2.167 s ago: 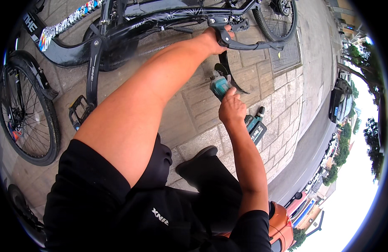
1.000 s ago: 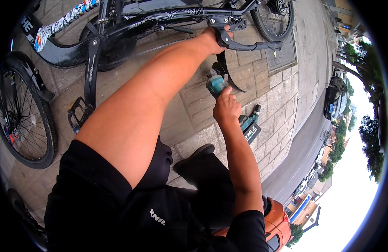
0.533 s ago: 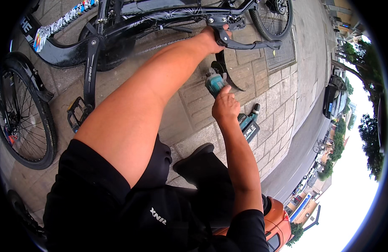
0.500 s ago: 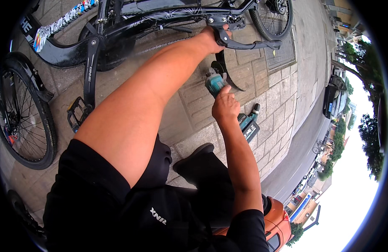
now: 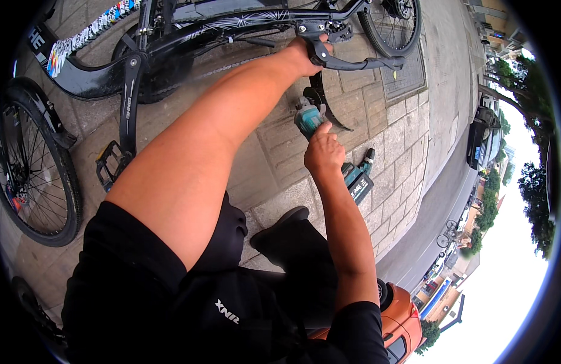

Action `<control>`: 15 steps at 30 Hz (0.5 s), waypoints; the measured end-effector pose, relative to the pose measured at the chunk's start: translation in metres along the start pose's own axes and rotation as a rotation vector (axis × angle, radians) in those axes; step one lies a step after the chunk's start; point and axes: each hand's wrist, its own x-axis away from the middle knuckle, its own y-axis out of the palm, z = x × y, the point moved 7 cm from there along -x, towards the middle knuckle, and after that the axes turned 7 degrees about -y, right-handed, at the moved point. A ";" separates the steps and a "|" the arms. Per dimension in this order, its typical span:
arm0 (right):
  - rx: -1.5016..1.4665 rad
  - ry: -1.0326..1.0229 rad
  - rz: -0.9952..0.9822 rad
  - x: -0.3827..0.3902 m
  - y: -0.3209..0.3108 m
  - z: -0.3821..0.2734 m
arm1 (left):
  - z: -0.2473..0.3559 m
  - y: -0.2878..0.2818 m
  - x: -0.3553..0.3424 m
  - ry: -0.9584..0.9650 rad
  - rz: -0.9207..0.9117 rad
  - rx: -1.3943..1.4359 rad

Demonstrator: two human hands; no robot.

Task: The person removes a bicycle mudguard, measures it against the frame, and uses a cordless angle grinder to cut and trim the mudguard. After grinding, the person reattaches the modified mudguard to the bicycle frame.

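Observation:
My left hand [image 5: 303,57] reaches to a black bicycle [image 5: 232,27] lying across the top of the view. Its fingers curl behind a black lever-like arm [image 5: 359,64] bolted to the frame, so what they grip is hidden. Just below that hand a thin curved black strip, like a mudguard [image 5: 334,109], hangs down. My right hand [image 5: 325,151] is wrapped around a teal angle grinder [image 5: 306,118], its dark disc [image 5: 316,95] close beside the strip; whether they touch I cannot tell. Near my right wrist a teal cordless drill [image 5: 358,176] lies on the paving.
Another bicycle's wheel [image 5: 34,164] stands at the left, near a pedal [image 5: 115,162]. My shoe [image 5: 286,224] rests on the paving stones. A metal ground cover [image 5: 407,76] lies beyond the front wheel [image 5: 391,27]. An orange car [image 5: 402,321] is at lower right; a cyclist [image 5: 453,235] is on the road.
My right hand and the grinder have shifted very slightly left. My left hand holds its place. A cyclist on the road shows larger now.

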 end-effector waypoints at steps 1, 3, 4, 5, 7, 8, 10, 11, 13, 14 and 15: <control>0.001 -0.005 0.004 0.000 0.000 0.000 | -0.001 0.004 0.001 -0.026 -0.020 0.016; 0.001 -0.009 0.011 0.001 0.002 0.001 | -0.002 0.013 -0.001 -0.089 -0.095 0.152; -0.002 -0.003 0.009 0.002 0.003 0.004 | -0.002 0.018 -0.003 -0.126 -0.150 0.271; -0.005 0.003 0.008 0.003 0.005 0.006 | 0.001 0.017 -0.006 -0.139 -0.131 0.478; -0.003 -0.021 0.019 0.002 0.000 0.001 | -0.015 0.014 -0.006 -0.141 0.007 0.944; 0.000 -0.045 0.027 0.000 -0.004 -0.004 | -0.026 0.013 -0.001 -0.093 0.049 0.846; -0.001 -0.041 0.017 0.000 -0.001 -0.001 | -0.016 0.007 0.001 0.043 0.043 0.333; -0.002 -0.028 0.008 0.001 0.002 0.003 | -0.005 0.007 -0.002 0.067 -0.009 0.131; -0.008 -0.001 -0.003 0.003 0.009 0.011 | 0.018 -0.014 -0.012 0.087 -0.109 -0.050; -0.007 -0.001 0.004 0.003 0.008 0.011 | 0.019 -0.025 -0.014 0.057 -0.161 -0.043; -0.005 -0.006 0.011 0.001 0.007 0.009 | 0.015 -0.028 -0.013 0.044 -0.139 -0.056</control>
